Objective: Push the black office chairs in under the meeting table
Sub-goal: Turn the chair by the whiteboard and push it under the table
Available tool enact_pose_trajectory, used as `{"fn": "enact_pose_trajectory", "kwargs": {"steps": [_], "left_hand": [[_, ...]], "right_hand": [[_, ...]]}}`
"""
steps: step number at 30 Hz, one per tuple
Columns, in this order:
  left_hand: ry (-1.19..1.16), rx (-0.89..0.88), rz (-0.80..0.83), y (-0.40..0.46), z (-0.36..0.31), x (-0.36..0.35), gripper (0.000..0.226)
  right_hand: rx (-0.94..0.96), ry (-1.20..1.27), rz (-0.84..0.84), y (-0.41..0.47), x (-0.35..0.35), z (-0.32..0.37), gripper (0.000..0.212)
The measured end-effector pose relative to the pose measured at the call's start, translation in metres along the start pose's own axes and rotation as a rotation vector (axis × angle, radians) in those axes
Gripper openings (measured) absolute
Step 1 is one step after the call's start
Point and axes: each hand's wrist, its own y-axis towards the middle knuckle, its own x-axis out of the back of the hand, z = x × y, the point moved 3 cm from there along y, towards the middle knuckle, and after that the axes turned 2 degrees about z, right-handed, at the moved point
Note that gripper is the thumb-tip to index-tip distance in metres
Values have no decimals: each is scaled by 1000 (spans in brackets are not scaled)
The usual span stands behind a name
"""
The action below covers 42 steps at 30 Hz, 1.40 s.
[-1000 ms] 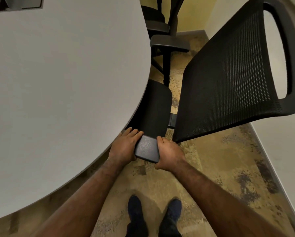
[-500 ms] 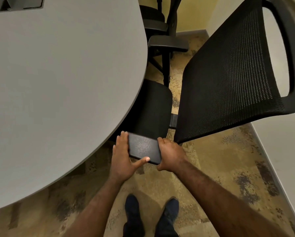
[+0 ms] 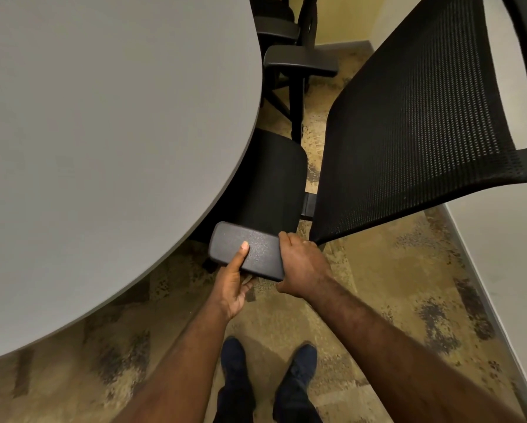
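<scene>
A black office chair with a mesh back (image 3: 414,126) stands at the round grey meeting table (image 3: 103,132). Its seat (image 3: 274,181) reaches partly under the table's edge. The near armrest pad (image 3: 247,250) sits just outside that edge. My left hand (image 3: 233,282) grips the pad from below, thumb on top. My right hand (image 3: 301,264) clasps the pad's right end. The far armrest (image 3: 300,61) shows beyond the seat.
A second black chair (image 3: 279,18) stands at the table farther back. A pale wall with a baseboard (image 3: 494,285) runs close along the right. Patterned tan carpet (image 3: 387,270) lies between chair and wall. My two dark shoes (image 3: 268,364) are below.
My left hand has slid from the armrest's left side to under its near edge, thumb now on top. More of the pad now shows clear of the table's edge. My right hand kept its grip.
</scene>
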Motion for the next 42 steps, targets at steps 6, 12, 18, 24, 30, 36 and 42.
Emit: {"fn": "enact_pose_trajectory", "kwargs": {"steps": [6, 12, 18, 24, 30, 36, 42], "left_hand": [[-38, -89, -112, 3, 2, 4, 59], [8, -88, -122, 24, 14, 15, 70], [15, -52, -106, 53, 32, 26, 64], [84, -39, -117, 73, 46, 34, 71], [106, -37, -109, 72, 45, 40, 70], [102, 70, 5, 35, 29, 33, 50], [419, 76, -56, -39, 7, 48, 67]], "right_hand": [[-8, 116, -74, -1, -4, 4, 98], [-57, 105, 6, 10, -17, -1, 98], [-89, 102, 44, 23, -48, -10, 95], [-112, 145, 58, 32, -80, -17, 102], [-96, 92, 35, 30, -84, -10, 110], [16, 96, -40, 8, -45, 7, 112], [102, 176, -252, -47, 32, 13, 70]]}}
